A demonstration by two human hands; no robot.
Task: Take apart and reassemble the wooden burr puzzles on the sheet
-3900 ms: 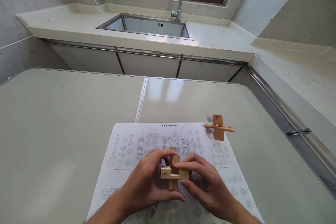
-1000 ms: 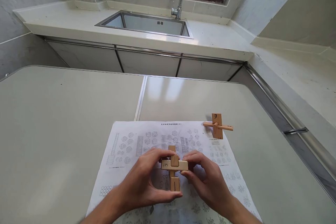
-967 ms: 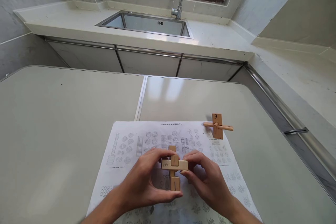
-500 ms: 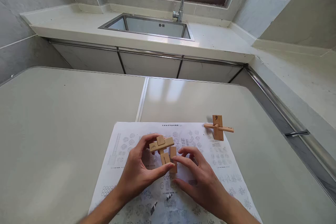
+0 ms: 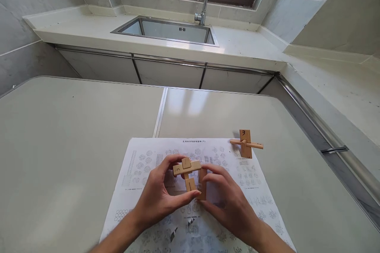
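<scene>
Above the printed sheet (image 5: 139, 213), my left hand (image 5: 158, 189) grips a small cluster of interlocking wooden puzzle blocks (image 5: 186, 168). One crosswise block in it bears a handwritten mark, and a lower one shows a single stroke. Just right of the cluster is an upright flat wooden block (image 5: 202, 185), with the fingertips and thumb of my right hand (image 5: 227, 193) closed on its edges. It sits right beside the cluster; whether the pieces interlock there I cannot tell. My left thumb tip reaches the upright block's near side.
A second wooden piece, a flat block with a rod through it (image 5: 246, 144), lies at the sheet's upper right corner. The sheet rests on a pale table (image 5: 74, 134) with a seam. Beyond stand a counter with a sink (image 5: 166, 29) and a faucet (image 5: 202, 17).
My left hand and the block cluster have shifted slightly right and down. My right fingers, looser before, have closed on the upright block, which has moved a little right.
</scene>
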